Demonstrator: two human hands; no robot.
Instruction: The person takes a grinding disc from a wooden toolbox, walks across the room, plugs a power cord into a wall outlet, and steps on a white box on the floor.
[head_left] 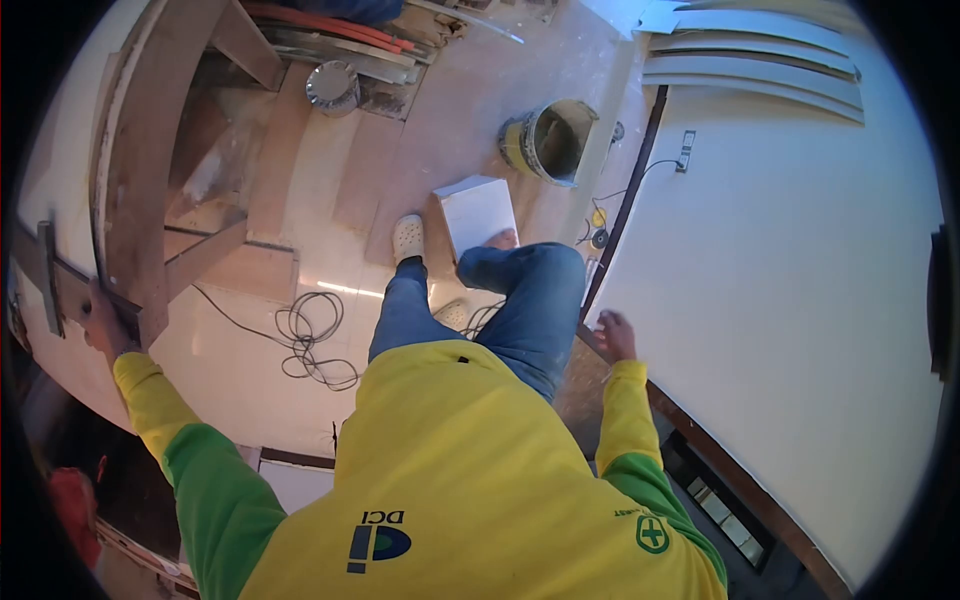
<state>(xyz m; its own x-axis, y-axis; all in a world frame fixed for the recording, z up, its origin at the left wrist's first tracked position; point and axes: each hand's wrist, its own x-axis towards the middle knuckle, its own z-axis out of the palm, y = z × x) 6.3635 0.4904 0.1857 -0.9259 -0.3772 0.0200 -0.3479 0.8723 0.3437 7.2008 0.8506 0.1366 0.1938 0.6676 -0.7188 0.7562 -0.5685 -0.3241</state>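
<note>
My left hand (104, 322) is at the far left, its fingers wrapped round the lower corner of a brown wooden frame (140, 200). A dark metal bar (49, 278) stands just beyond it. On the other side, my right hand (614, 335) is at the dark wooden edge (690, 415) beside a large white panel (790, 260). Its fingers are curled in, and whatever they hold, if anything, is too small to make out. One bare foot rests on a white box (478, 212) on the floor; the other foot wears a light clog (408, 240).
A loose black cable (305, 340) lies coiled on the floor at left centre. Ahead are a dirty bucket (555, 142), a lidded can (333, 88) and stacked boards (300, 45). White strips (755, 60) lie at the upper right, near a wall socket (685, 152).
</note>
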